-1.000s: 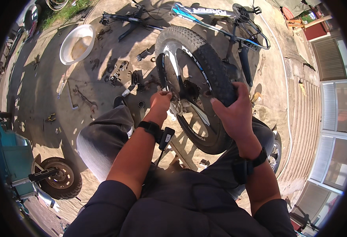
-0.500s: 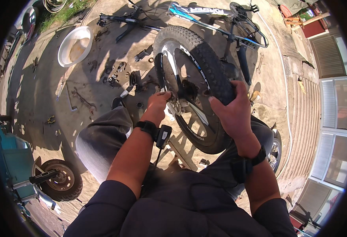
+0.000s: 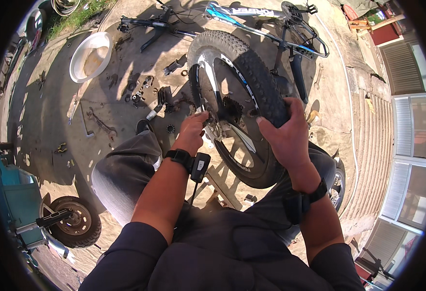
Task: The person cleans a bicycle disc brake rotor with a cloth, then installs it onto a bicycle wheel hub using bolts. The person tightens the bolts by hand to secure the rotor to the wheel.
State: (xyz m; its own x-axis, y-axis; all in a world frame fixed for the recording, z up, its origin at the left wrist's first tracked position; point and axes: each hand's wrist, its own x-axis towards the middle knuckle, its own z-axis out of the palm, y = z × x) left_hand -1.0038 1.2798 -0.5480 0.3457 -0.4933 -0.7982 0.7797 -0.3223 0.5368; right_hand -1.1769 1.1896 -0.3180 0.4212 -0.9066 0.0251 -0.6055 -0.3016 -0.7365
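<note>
A bicycle wheel with a thick knobby black tyre stands tilted between my knees. My right hand grips its tyre on the right, thumb on the rim side and fingers over the tread. On the wheel's left side, my left hand has its fingers pinched together at the hub, beside the metal brake disc. Whatever small piece lies between those fingertips is hidden. Through the white and black spokes, a dark sprocket cluster shows at the hub.
Beyond the wheel lie a blue and white bicycle frame and a black fork. A white basin, a wrench, an L-shaped tool and small metal parts are on the ground to the left. A vehicle wheel stands lower left.
</note>
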